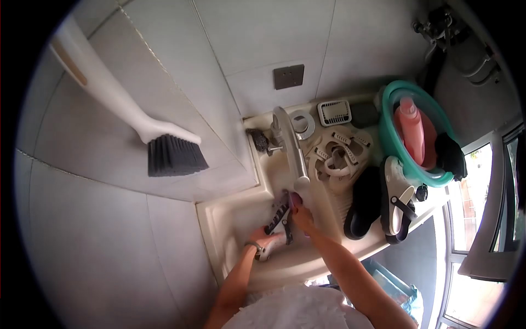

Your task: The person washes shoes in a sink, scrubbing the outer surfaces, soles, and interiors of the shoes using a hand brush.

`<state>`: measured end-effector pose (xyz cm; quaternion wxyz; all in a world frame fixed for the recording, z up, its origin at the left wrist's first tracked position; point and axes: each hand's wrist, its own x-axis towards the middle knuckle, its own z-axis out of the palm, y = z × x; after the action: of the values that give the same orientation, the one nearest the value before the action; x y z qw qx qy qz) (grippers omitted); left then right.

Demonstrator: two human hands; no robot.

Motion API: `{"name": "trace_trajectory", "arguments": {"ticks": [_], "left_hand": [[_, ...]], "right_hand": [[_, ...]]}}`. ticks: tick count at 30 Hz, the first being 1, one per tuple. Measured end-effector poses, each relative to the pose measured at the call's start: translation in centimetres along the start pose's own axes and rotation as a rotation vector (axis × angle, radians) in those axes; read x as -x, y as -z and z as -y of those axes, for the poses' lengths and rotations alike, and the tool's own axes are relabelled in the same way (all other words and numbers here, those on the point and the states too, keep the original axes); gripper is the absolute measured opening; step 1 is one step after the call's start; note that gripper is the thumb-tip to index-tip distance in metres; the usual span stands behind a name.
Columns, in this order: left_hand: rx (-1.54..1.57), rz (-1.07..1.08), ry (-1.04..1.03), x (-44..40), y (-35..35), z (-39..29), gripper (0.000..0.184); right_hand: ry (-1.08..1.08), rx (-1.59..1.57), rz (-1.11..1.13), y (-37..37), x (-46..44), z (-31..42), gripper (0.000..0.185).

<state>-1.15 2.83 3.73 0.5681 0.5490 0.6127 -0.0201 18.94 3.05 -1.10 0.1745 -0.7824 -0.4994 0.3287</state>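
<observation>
Sink edges [210,236] enclose the left hand [265,239] clasping a dark-strapped sandal [278,218] and right hand [302,219] gripping a pink object [296,199].

Strap [277,218] in the sink [211,233] near the faucet [296,156], sandals [338,164] to the right, bottle [412,131] in the tub [388,123] beyond.

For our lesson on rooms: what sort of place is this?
Probably a home laundry area: there is a sink with a curved faucet and a green basin holding a pink bottle.
</observation>
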Motion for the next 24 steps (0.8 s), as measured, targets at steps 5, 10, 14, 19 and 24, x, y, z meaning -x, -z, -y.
{"name": "trace_trajectory", "arguments": {"ticks": [5,10,14,19,24], "left_hand": [[-0.182,-0.073,-0.035,-4.8,-1.4,-3.8,0.074],[-0.205,-0.246,-0.254,-3.8,-2.3,-4.7,0.05],[-0.061,-0.434,-0.544,1.8,-2.4,-5.4,0.05],[0.188,-0.539,-0.692,4.7,-1.5,-7.3,0.047],[-0.004,-0.735,-0.677,6.1,-0.2,-9.1,0.058]], "right_hand": [[-0.054,-0.288,-0.008,0.0,2.3,0.3,0.032],[0.018,-0.238,0.048,6.1,7.8,5.3,0.03],[0.008,-0.282,0.027,5.1,3.6,2.0,0.034],[0.253,-0.57,-0.069,10.2,6.2,4.9,0.042],[0.173,-0.552,-0.002,13.9,12.0,8.7,0.041]]}}
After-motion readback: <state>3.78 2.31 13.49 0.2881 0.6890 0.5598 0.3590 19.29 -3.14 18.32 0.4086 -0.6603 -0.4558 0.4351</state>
